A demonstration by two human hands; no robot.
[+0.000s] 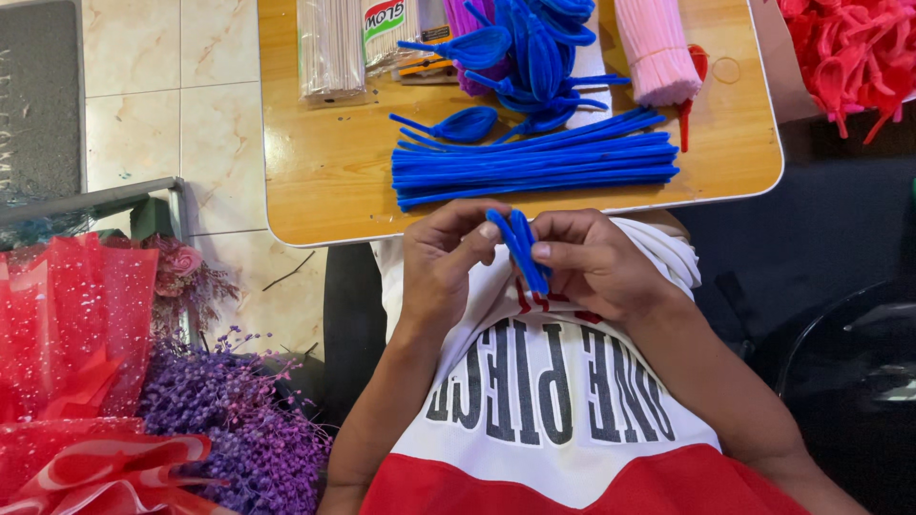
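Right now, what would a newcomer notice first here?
Both hands, left hand and right hand, pinch a folded blue pipe cleaner at the centre. Behind them a bundle of straight blue pipe cleaners lies on the wooden table; red mesh wrapping sits lower left.

I saw a wooden tabletop (324,181) carrying straight blue pipe cleaners (534,164), looped blue pieces (534,48), a pink bundle (655,52) and packed pale sticks (329,48).

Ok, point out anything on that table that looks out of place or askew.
Little stands out. One blue looped piece lies apart from the blue loop pile, beside the straight blue stems. A red stem sits alone by the pink bundle. Nothing looks spilled or damaged.
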